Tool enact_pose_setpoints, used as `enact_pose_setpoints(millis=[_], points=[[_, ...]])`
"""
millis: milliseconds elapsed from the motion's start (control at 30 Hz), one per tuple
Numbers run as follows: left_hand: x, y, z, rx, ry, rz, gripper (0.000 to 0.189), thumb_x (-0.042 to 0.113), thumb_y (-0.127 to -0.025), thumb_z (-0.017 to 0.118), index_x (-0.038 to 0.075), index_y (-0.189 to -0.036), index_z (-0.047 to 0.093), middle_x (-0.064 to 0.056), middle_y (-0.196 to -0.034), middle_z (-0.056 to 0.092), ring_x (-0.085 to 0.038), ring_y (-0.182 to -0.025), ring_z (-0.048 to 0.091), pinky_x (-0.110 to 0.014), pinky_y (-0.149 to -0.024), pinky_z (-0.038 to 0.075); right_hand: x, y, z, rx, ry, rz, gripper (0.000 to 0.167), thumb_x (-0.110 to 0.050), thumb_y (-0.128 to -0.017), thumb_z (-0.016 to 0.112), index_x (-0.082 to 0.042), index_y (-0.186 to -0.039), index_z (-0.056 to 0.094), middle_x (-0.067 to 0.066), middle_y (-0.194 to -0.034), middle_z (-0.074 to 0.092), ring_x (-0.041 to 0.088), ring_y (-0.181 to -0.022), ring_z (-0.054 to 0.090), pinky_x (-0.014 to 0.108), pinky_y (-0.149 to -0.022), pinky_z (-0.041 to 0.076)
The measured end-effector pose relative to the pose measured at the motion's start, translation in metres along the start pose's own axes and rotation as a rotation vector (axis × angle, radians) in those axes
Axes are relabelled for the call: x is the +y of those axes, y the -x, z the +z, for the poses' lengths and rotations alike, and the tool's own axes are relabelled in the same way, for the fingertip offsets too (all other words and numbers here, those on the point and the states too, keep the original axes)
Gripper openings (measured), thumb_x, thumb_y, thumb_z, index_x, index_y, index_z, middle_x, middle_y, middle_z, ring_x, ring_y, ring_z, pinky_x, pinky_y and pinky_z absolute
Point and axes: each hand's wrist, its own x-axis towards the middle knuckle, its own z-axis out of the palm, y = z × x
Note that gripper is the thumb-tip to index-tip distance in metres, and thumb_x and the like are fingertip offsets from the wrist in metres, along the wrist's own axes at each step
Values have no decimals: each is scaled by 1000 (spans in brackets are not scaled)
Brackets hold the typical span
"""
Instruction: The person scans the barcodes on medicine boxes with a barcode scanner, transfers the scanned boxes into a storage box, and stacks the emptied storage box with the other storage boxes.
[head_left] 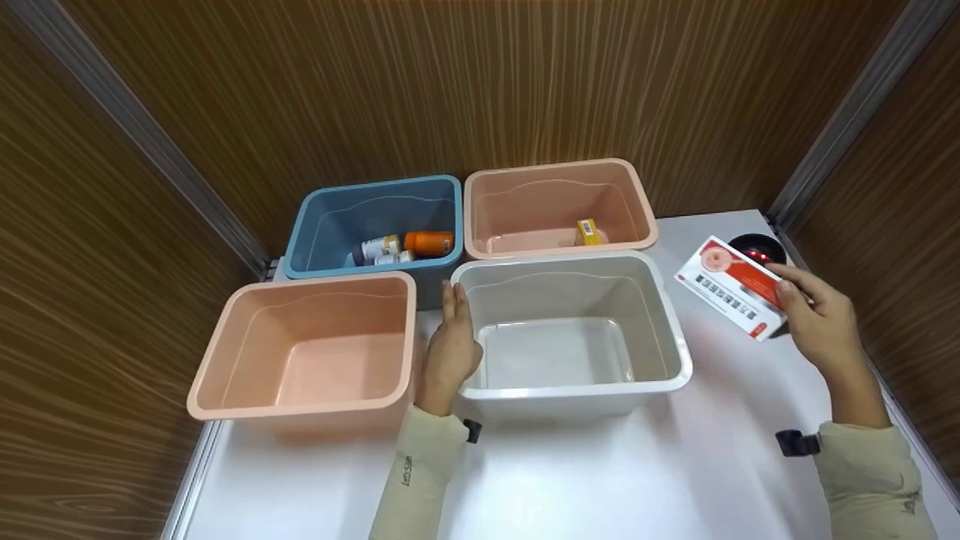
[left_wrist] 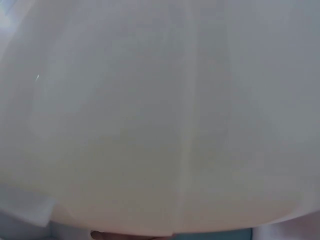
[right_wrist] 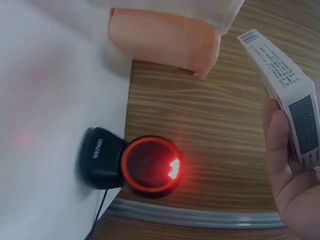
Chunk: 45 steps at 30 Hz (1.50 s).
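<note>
My right hand (head_left: pixel 825 322) grips a white and red medicine box (head_left: pixel 731 283) by its right end, thumb on the printed face. The box is tilted and held up in front of a black barcode scanner (head_left: pixel 756 244), partly covering it. In the right wrist view the scanner (right_wrist: pixel 145 165) glows red, and the box (right_wrist: pixel 282 75) shows a barcode on its far end. My left hand (head_left: pixel 451 349) has straight fingers along the left rim of the white bin (head_left: pixel 574 394). The bin's pale wall (left_wrist: pixel 150 110) fills most of the left wrist view.
A pink bin (head_left: pixel 300 412) stands left of my left hand. Behind are a blue bin (head_left: pixel 375 186) with several bottles (head_left: pixel 429 243) and another pink bin (head_left: pixel 555 171) with a small yellow box (head_left: pixel 588 232). Wood-grain walls (head_left: pixel 480 82) enclose the white table (head_left: pixel 562 480).
</note>
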Motion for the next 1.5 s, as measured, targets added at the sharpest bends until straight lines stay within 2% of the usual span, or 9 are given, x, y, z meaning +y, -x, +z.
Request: enact_pose_setpoints(millis=[100,333,567,833,1000,1133,1267,1367,1500], points=[[0,-1,0,-12,8,-6,85,-13,-89,59,0,-161,14,-19,-167,0,-19,-72,58,-23,-59,50,13,8,-5,-8,-3,58,43,-23,-107,47,-8,-147,54,-10,-106,57,8,-73,61,20,-59,55],[-3,0,0,-15,18,-13,86,-14,-89,57,1,-161,14,-19,-168,-1,-17,-66,55,-22,-56,47,46,18,-5,-59,-17,107,42,-21,-108,43,-3,-146,52,-11,-101,59,8,-73,62,25,-57,57],[-5,1,-1,9,24,9,83,-14,-89,56,0,-160,15,-21,-167,2,-16,-58,50,-24,-50,44,82,18,-4,-140,-169,135,33,-12,-108,44,-7,-135,62,-12,-93,66,9,-70,63,29,-54,57],[-4,1,-1,10,11,21,84,-13,-89,57,-1,-160,15,-21,-167,1,-15,-56,49,-23,-50,44,99,19,-7,-207,-127,196,35,-16,-109,41,-10,-138,59,-15,-97,62,10,-74,62,29,-59,56],[-4,1,-1,4,-2,18,84,-12,-89,57,-2,-160,14,-22,-167,2,-14,-55,49,-23,-51,45,101,18,-6,-245,-112,213,37,-18,-109,41,-6,-142,54,-15,-102,60,10,-77,61,31,-61,57],[-4,2,-1,5,-1,25,83,-13,-89,57,-3,-159,15,-22,-167,1,-13,-53,47,-22,-51,46,95,15,-8,-253,-126,223,39,-22,-109,42,-8,-144,53,-14,-106,59,10,-81,60,31,-64,57],[-4,3,-2,4,6,19,83,-13,-89,57,-2,-160,15,-21,-167,1,-12,-51,47,-21,-51,46,84,8,-12,-234,-223,212,38,-23,-107,50,-11,-142,56,-8,-107,60,10,-83,62,28,-67,58],[-3,2,-2,-2,22,16,84,-14,-89,57,-1,-160,14,-21,-167,0,-13,-51,47,-22,-51,46,70,1,-14,-202,-346,192,36,-16,-103,58,-11,-138,59,-4,-107,62,10,-81,65,26,-67,58],[-2,1,-1,7,42,31,85,-15,-87,56,-3,-160,14,-22,-167,1,-14,-54,48,-24,-51,45,43,-9,-11,-171,-429,138,41,-6,-98,65,-9,-138,60,2,-111,58,11,-81,66,25,-66,58]])
